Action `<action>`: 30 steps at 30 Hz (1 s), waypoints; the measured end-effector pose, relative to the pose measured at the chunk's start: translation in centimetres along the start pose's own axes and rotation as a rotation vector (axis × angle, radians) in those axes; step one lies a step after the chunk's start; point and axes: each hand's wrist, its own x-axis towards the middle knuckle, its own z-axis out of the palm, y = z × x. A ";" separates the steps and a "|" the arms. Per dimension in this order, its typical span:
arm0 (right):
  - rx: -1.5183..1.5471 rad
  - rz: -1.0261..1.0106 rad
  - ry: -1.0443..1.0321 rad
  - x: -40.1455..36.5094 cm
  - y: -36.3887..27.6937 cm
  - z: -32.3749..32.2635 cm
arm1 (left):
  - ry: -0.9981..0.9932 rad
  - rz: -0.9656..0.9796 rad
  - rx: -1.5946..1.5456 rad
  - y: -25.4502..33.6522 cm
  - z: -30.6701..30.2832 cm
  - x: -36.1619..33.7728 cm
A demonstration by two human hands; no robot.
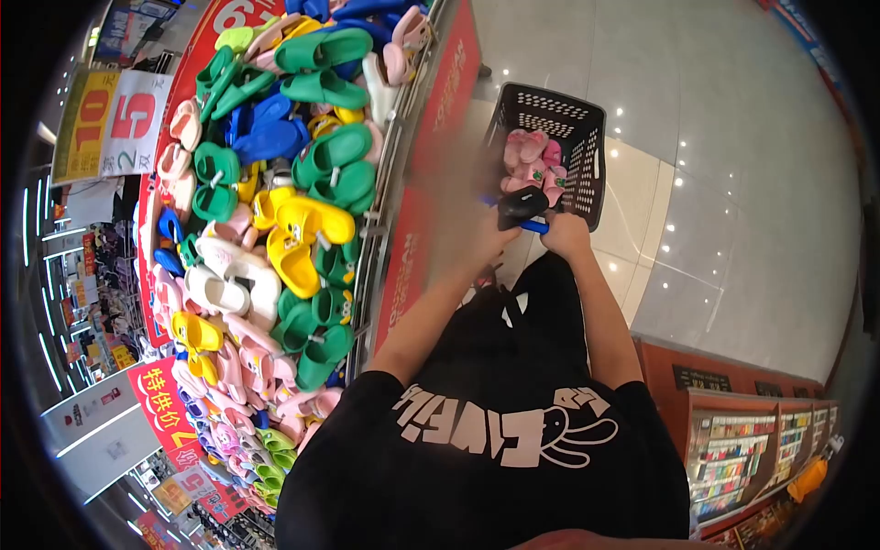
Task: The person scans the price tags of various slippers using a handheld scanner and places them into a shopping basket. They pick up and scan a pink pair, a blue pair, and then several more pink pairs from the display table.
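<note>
Ahead of me stands a black shopping basket point(585, 156) with a blue handle point(533, 226). Pink slippers point(530, 165) lie inside it, and a black object point(522, 208) rests at its near side by the handle. My right hand point(566, 235) is closed around the handle. My left hand point(495, 236) is beside the handle's left part; its fingers are blurred and partly hidden, so its grip is unclear.
On the left, a long display bin point(362, 266) is heaped with green point(321, 353), yellow point(295, 266), blue and pink slippers. Price signs point(110, 126) stand beyond it. Grey tiled floor point(733, 183) extends to the right. Shelves point(733, 449) are at lower right.
</note>
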 end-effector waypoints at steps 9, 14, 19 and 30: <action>0.034 -0.054 -0.056 16.5 7.4 -10.1 | 0.123 0.228 -0.117 -8.2 7.2 21.1; -0.010 -0.035 -0.125 24.2 10.6 -14.2 | 0.221 0.314 0.552 5.3 3.6 25.2; -0.013 -0.078 -0.083 31.1 12.9 -17.0 | 0.217 0.114 0.521 5.6 3.7 33.3; -0.115 -0.219 -0.106 48.9 17.5 -23.5 | 0.261 -0.026 0.032 2.9 5.3 51.2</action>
